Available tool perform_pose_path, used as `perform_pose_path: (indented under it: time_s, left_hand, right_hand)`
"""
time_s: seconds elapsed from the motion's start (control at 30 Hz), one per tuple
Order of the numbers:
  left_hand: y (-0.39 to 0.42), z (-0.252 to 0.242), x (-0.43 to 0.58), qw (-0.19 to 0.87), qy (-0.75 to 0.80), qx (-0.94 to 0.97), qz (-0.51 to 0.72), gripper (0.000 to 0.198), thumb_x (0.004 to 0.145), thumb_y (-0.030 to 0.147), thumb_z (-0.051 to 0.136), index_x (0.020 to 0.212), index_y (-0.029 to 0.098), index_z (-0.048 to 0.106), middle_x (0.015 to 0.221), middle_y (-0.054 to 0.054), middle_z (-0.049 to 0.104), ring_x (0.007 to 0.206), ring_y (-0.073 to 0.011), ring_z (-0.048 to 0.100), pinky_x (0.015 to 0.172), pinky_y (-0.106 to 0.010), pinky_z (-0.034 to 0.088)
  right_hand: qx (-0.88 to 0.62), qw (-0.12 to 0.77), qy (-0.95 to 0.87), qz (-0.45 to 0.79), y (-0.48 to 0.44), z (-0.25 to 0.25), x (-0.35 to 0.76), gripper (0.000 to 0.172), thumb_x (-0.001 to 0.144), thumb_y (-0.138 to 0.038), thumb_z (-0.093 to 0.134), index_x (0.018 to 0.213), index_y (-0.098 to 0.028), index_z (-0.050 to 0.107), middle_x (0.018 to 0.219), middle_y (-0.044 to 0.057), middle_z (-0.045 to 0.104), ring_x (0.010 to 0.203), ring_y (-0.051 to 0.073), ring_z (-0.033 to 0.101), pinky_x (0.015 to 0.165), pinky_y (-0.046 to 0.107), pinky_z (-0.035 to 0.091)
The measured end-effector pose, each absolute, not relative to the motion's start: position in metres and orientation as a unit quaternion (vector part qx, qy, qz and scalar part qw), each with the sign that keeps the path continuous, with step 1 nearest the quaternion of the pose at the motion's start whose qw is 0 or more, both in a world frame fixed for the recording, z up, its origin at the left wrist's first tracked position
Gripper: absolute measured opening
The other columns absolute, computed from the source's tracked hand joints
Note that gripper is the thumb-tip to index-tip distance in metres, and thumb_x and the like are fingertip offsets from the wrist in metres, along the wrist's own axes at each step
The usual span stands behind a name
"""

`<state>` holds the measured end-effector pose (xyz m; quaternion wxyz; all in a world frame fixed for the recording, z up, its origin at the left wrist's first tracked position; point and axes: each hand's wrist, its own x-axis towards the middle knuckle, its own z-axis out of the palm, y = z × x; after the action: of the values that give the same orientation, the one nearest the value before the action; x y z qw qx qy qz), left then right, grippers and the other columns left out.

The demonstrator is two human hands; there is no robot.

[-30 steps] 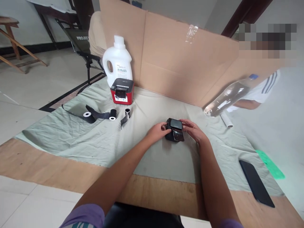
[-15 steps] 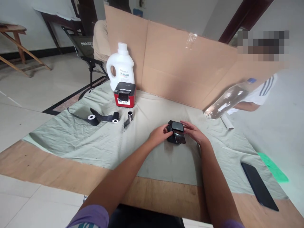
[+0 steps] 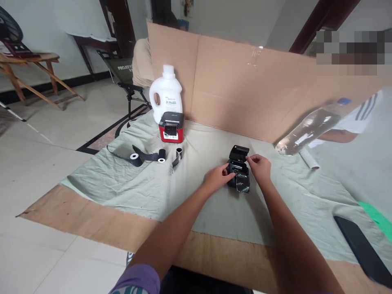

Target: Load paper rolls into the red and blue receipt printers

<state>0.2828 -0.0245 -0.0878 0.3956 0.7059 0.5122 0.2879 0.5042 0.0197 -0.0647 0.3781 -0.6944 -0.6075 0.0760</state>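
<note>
A small black label printer [image 3: 232, 179] rests on the cloth with its lid [image 3: 239, 153] raised. Shiny black film [image 3: 243, 181] hangs out over its front. My left hand [image 3: 218, 178] grips the printer's left side between thumb and fingers. At the lid's right edge, my right hand [image 3: 259, 165] pinches it with the fingertips. What lies inside the printer is too dark to make out.
Left of the hands lie black-wound rolls [image 3: 135, 159] and a small curled black strip [image 3: 178, 157]. A red and black printer [image 3: 171, 130] stands before a white detergent jug [image 3: 167, 96]. A cardboard sheet [image 3: 226, 81], a plastic bottle [image 3: 312, 128], a white tube [image 3: 309, 159] and a phone [image 3: 361, 249] surround the area.
The printer's lid has swung up from shut to open. My right hand has gone from the printer's side to the lid's edge. The view has shifted left.
</note>
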Motion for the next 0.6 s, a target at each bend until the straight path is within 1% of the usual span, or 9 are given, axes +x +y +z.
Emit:
perform_pose_path:
  time_s: [0.03,0.1,0.17,0.23,0.27,0.33,0.4,0.47,0.6]
  left_hand:
    - [-0.025,-0.088,0.283,0.393,0.516,0.704,0.289,0.066,0.086,0.059,0.056,0.146,0.031,0.051,0.092,0.001,0.073,0.086,-0.0209,0.066,0.073,-0.028,0.047]
    - [-0.026,-0.087,0.284,0.390,0.521,0.701,0.292,0.067,0.086,0.059,0.057,0.146,0.031,0.051,0.092,0.001,0.073,0.087,-0.0213,0.067,0.074,-0.029,0.047]
    - [-0.026,-0.087,0.284,0.389,0.524,0.699,0.292,0.067,0.085,0.059,0.058,0.145,0.030,0.051,0.091,0.001,0.073,0.087,-0.0214,0.067,0.075,-0.029,0.048]
    - [-0.026,-0.085,0.284,0.389,0.522,0.701,0.292,0.066,0.085,0.058,0.058,0.145,0.030,0.052,0.092,0.001,0.073,0.088,-0.0212,0.067,0.075,-0.029,0.048]
    - [-0.027,-0.085,0.284,0.390,0.521,0.701,0.293,0.066,0.085,0.058,0.058,0.145,0.031,0.051,0.092,0.001,0.073,0.088,-0.0211,0.067,0.075,-0.028,0.048]
    - [-0.028,-0.083,0.283,0.393,0.519,0.699,0.295,0.066,0.085,0.058,0.058,0.145,0.031,0.051,0.094,0.001,0.074,0.089,-0.0211,0.067,0.076,-0.028,0.048]
    - [-0.029,-0.081,0.281,0.397,0.519,0.698,0.293,0.066,0.085,0.059,0.058,0.145,0.032,0.051,0.095,0.001,0.074,0.091,-0.0218,0.068,0.077,-0.028,0.048]
    - [-0.030,-0.079,0.281,0.396,0.518,0.700,0.290,0.065,0.085,0.059,0.058,0.144,0.033,0.052,0.095,0.001,0.074,0.092,-0.0229,0.068,0.078,-0.030,0.048]
    - [-0.030,-0.078,0.281,0.366,0.518,0.718,0.287,0.048,0.087,0.054,0.056,0.129,0.031,0.063,0.101,-0.004,0.074,0.096,-0.0258,0.068,0.080,-0.032,0.048]
  right_hand:
    - [-0.685,0.350,-0.636,0.067,0.019,-0.060,0.504,0.043,0.078,-0.059,0.059,0.077,-0.018,0.075,0.068,0.007,0.068,0.063,0.020,0.058,0.063,0.032,0.042]
    - [-0.659,0.263,-0.701,0.077,0.023,-0.052,0.505,0.034,0.075,-0.053,0.065,0.078,-0.022,0.078,0.073,0.006,0.068,0.065,0.020,0.058,0.066,0.034,0.043]
    - [-0.648,0.159,-0.739,0.092,0.031,-0.046,0.503,0.024,0.066,-0.047,0.074,0.078,-0.027,0.080,0.078,0.006,0.069,0.069,0.021,0.060,0.069,0.037,0.044]
    - [-0.650,0.083,-0.749,0.102,0.041,-0.044,0.501,0.021,0.057,-0.042,0.081,0.075,-0.031,0.080,0.077,0.005,0.070,0.070,0.023,0.060,0.070,0.039,0.045]
    - [-0.645,0.064,-0.754,0.108,0.045,-0.043,0.499,0.021,0.055,-0.041,0.083,0.073,-0.031,0.079,0.074,0.004,0.070,0.069,0.023,0.060,0.068,0.039,0.045]
    - [-0.617,0.059,-0.773,0.133,0.050,-0.041,0.498,0.019,0.054,-0.041,0.083,0.067,-0.029,0.076,0.067,0.003,0.068,0.065,0.021,0.058,0.065,0.037,0.045]
    - [-0.588,0.075,-0.785,0.183,0.050,-0.035,0.499,0.022,0.055,-0.044,0.082,0.065,-0.027,0.072,0.062,0.002,0.065,0.061,0.019,0.056,0.061,0.035,0.046]
    - [-0.583,0.105,-0.769,0.239,0.043,-0.024,0.500,0.030,0.056,-0.050,0.080,0.069,-0.025,0.069,0.066,0.002,0.065,0.063,0.020,0.058,0.061,0.035,0.047]
    - [-0.620,0.216,-0.698,0.286,0.022,0.015,0.487,0.041,0.056,-0.054,0.080,0.078,-0.023,0.063,0.078,0.004,0.067,0.075,0.023,0.062,0.067,0.037,0.049]
